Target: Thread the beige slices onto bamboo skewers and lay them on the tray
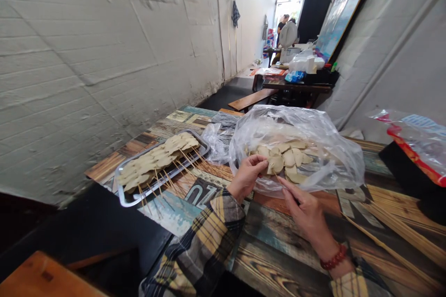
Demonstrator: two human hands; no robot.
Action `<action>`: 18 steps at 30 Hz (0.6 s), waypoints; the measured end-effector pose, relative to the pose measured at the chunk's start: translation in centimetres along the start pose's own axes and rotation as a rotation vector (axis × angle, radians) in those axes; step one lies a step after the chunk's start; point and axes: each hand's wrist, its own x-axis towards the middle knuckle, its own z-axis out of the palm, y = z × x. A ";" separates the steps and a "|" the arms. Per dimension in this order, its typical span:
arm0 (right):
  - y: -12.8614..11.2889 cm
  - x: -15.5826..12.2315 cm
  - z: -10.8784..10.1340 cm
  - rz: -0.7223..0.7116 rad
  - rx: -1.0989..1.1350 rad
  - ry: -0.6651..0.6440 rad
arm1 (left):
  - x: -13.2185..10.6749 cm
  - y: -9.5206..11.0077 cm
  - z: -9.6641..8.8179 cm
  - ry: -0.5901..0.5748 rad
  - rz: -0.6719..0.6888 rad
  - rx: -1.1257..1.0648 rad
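The left hand point(246, 175) pinched a flat slice point(276, 164) by its edge, seemingly to steady it; the right hand point(302, 205) closed around a thin skewer point(277, 177) against it, above the plastic bag point(296, 119). Leftward, laden skewers point(158, 160) overhung their tray point(121, 195), perhaps keeping ends reachable.

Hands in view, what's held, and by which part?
The left hand pinches a flat slice by its left edge; the right hand holds a thin skewer, apparently near its tip.
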 end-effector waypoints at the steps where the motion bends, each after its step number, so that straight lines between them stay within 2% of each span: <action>1: 0.0 0.0 0.0 0.005 0.001 0.000 | 0.0 0.0 0.0 0.004 0.004 -0.002; 18: 0.3 -0.1 0.1 0.037 0.002 -0.042 | -0.1 0.5 0.1 0.061 -0.001 -0.098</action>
